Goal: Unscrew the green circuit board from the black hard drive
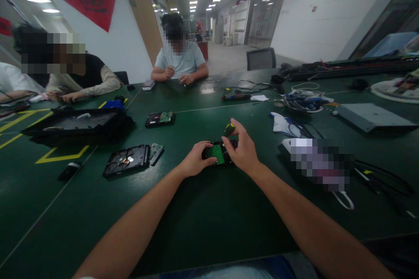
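Note:
A black hard drive with a green circuit board (215, 152) lies on the table in front of me. My left hand (198, 159) grips its left end, thumb along the near edge and fingers over the far side. Above the drive's right part, my right hand (244, 148) pinches a screwdriver with a yellow and black handle (230, 129). The screwdriver stands roughly upright; its tip is hidden behind my hand. To the left lie an opened black drive casing (126, 160) and a small circuit board (156, 153) against it.
Farther left stand another drive (160, 118) and a black tray (77, 121). On the right are a blurred-out item with a white rim (286, 143), cables (386, 176) and a grey metal box (376, 115). A person (180, 59) sits opposite; others sit at the left.

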{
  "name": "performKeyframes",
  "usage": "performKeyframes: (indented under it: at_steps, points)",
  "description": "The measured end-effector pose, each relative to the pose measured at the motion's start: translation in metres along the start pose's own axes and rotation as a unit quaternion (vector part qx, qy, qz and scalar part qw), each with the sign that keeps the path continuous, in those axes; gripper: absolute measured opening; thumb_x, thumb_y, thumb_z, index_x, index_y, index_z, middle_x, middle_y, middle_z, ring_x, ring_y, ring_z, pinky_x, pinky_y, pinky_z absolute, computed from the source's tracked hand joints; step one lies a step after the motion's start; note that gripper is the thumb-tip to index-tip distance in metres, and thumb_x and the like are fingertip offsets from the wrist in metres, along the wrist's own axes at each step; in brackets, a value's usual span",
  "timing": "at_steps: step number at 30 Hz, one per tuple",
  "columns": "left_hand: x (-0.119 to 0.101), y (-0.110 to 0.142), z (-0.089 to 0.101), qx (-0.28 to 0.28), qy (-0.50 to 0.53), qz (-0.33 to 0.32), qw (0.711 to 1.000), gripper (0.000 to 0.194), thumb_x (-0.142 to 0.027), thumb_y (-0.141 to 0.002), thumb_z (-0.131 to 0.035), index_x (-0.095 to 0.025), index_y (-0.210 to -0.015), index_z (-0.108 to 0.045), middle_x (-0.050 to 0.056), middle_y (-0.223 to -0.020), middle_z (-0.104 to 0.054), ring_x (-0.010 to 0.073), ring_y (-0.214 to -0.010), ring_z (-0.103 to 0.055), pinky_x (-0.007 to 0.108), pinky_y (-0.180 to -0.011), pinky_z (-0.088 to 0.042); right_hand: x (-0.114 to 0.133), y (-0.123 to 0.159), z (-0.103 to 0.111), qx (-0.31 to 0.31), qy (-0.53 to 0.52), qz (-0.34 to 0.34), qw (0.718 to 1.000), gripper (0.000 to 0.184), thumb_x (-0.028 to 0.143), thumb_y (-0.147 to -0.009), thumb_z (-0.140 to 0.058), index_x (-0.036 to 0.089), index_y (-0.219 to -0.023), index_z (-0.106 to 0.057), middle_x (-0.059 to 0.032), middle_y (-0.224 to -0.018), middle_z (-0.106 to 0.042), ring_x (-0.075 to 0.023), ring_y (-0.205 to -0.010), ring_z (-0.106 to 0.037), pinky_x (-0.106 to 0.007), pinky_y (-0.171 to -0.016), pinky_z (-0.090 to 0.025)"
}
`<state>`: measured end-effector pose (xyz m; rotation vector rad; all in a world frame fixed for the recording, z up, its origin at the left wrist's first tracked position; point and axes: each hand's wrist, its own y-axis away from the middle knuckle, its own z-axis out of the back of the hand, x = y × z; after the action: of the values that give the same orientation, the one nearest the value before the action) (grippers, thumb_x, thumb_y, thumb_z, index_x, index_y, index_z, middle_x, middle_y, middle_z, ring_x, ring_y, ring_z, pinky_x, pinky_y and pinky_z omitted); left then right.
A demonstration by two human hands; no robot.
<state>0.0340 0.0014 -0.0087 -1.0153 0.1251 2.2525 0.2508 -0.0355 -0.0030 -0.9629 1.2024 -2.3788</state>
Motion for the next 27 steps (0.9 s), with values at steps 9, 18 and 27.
performKeyframes:
  at_steps: [9, 18, 27]
  points:
    - [0.0028, -0.0004, -0.0012, -0.001, -0.002, 0.000, 1.000, 0.051, -0.037, -0.085, -0.078, -0.022, -0.130, -0.060, 0.013, -0.146, -0.056, 0.0310, -0.138, -0.051, 0.052, -0.119, -0.040, 0.0006, 0.0006, -0.0008, 0.004, 0.003, 0.007, 1.000, 0.058, 0.035, -0.102, -0.053, 0.029, -0.156, -0.032, -0.0129, -0.145, -0.059, -0.0280, -0.112, -0.069, -0.052, -0.098, -0.059]
    - [0.0013, -0.0004, -0.0008, 0.000, -0.003, -0.003, 1.000, 0.050, -0.036, -0.085, -0.077, -0.021, -0.129, -0.060, 0.013, -0.145, -0.056, 0.0312, -0.138, -0.051, 0.052, -0.118, -0.041, 0.0043, -0.0011, 0.0007, 0.014, -0.014, 0.004, 1.000, 0.057, 0.030, -0.103, -0.049, 0.028, -0.157, -0.029, -0.0132, -0.147, -0.057, -0.0276, -0.118, -0.067, -0.052, -0.102, -0.058]
    - [0.0035, -0.0007, -0.0024, -0.002, 0.001, -0.009, 1.000, 0.050, -0.035, -0.085, -0.078, -0.019, -0.129, -0.060, 0.015, -0.146, -0.056, 0.0314, -0.138, -0.051, 0.052, -0.118, -0.040, 0.0027, -0.0004, -0.0003, 0.020, -0.012, 0.002, 1.000, 0.061, 0.030, -0.102, -0.049, 0.027, -0.159, -0.026, -0.0139, -0.150, -0.055, -0.0276, -0.116, -0.068, -0.051, -0.100, -0.058]
